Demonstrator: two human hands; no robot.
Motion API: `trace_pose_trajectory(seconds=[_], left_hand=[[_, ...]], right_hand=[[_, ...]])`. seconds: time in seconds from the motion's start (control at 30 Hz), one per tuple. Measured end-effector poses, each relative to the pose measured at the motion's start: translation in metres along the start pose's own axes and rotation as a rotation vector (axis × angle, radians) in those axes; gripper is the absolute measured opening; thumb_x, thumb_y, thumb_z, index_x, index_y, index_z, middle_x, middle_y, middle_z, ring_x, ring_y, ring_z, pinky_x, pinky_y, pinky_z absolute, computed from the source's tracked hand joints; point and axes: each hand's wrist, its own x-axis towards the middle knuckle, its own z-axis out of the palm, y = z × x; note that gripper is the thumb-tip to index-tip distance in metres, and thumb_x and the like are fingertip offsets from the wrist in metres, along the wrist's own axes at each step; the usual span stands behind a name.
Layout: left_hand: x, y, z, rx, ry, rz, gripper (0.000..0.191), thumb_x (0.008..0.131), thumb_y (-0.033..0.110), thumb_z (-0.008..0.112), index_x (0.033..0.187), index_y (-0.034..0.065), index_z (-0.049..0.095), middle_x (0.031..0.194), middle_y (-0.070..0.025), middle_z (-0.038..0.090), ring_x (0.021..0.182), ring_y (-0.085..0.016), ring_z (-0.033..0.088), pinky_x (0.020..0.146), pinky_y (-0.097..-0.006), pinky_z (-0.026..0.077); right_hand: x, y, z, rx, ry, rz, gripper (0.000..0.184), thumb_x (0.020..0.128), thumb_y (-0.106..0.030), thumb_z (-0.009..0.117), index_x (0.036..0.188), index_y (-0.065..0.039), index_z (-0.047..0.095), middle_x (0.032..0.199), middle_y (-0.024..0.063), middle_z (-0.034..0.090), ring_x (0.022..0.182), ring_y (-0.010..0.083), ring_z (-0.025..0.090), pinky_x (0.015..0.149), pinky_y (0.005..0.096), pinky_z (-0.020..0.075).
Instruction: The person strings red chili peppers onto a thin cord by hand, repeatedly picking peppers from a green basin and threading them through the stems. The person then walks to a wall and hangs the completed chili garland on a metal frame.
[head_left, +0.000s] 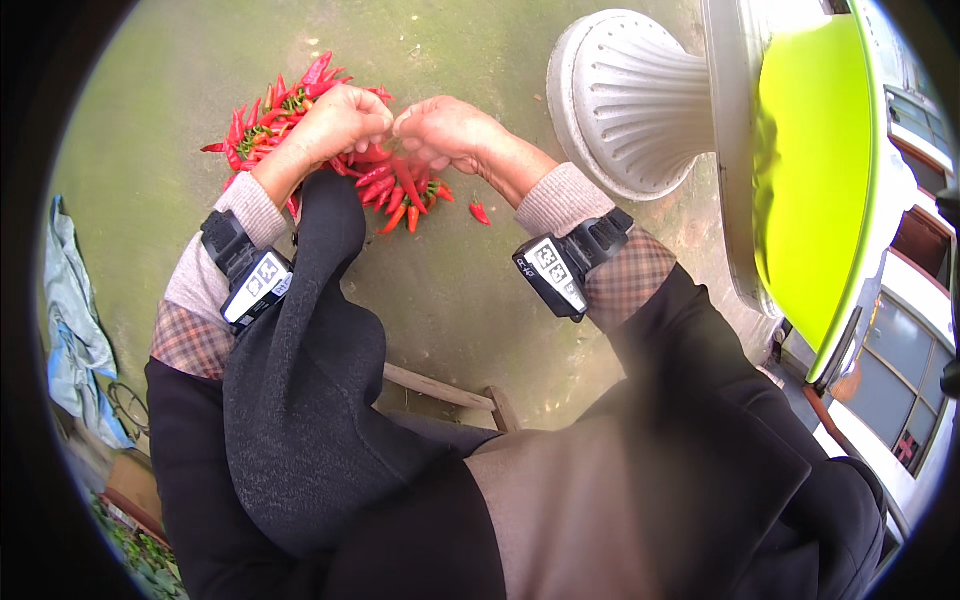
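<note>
My left hand (346, 121) and my right hand (450, 135) meet almost fingertip to fingertip above a cluster of red chilli peppers (251, 133). On both hands the thumb and fingers are pinched together. Whether something thin is held between them is too small to tell. Just under the fingers, some chillies (390, 161) look blurred. The chillies are packed close, many with green stems turned inward and tips outward, and the left hand and forearm hide part of them. A single loose chilli (479, 213) lies on the ground to the right of the cluster.
At the right stands a white fluted pedestal (637, 105) under a tabletop with a bright yellow-green surface (814, 172). My dark-trousered knee (330, 217) rises beside the chillies. A wooden stool bar (442, 388) shows below. Pale blue cloth (75, 300) lies at far left.
</note>
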Motion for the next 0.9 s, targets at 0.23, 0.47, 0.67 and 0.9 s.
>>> trace_pose_trajectory(seconds=[0.23, 0.47, 0.67, 0.9], left_hand=[[0.001, 0.000, 0.005, -0.026, -0.008, 0.083, 0.010, 0.081, 0.008, 0.055, 0.078, 0.0026, 0.063, 0.060, 0.0023, 0.055, 0.050, -0.004, 0.048, 0.045, -0.0185, 0.036], [-0.008, -0.001, -0.002, -0.016, -0.142, -0.019, 0.010, 0.078, 0.007, 0.058, 0.084, 0.0026, 0.065, 0.066, 0.0014, 0.059, 0.059, -0.005, 0.052, 0.051, -0.0190, 0.040], [-0.010, -0.003, -0.003, -0.006, -0.111, 0.012, 0.009, 0.078, 0.006, 0.060, 0.084, 0.0015, 0.065, 0.068, 0.0011, 0.060, 0.059, -0.005, 0.052, 0.052, -0.0201, 0.041], [-0.011, -0.008, -0.006, -0.035, -0.033, 0.025, 0.011, 0.079, 0.011, 0.059, 0.080, 0.0013, 0.065, 0.065, 0.0009, 0.059, 0.054, -0.005, 0.052, 0.048, -0.0195, 0.040]], right_hand=[[-0.018, -0.014, 0.008, -0.113, -0.047, -0.094, 0.016, 0.080, -0.019, 0.055, 0.073, -0.005, 0.058, 0.061, -0.0008, 0.052, 0.049, 0.0069, 0.045, 0.042, 0.0231, 0.0358], [-0.012, -0.014, 0.006, -0.028, -0.005, -0.020, 0.017, 0.079, -0.016, 0.053, 0.068, -0.004, 0.056, 0.056, -0.0013, 0.049, 0.045, 0.0072, 0.042, 0.038, 0.0230, 0.0333], [-0.010, -0.015, 0.006, -0.160, 0.049, -0.027, 0.015, 0.079, -0.017, 0.053, 0.075, -0.005, 0.062, 0.059, -0.0014, 0.051, 0.046, 0.0080, 0.044, 0.040, 0.0217, 0.0352], [0.007, -0.008, -0.001, 0.114, -0.004, -0.244, 0.014, 0.079, -0.015, 0.057, 0.081, -0.003, 0.064, 0.067, 0.0040, 0.060, 0.053, 0.0112, 0.052, 0.049, 0.0265, 0.0427]])
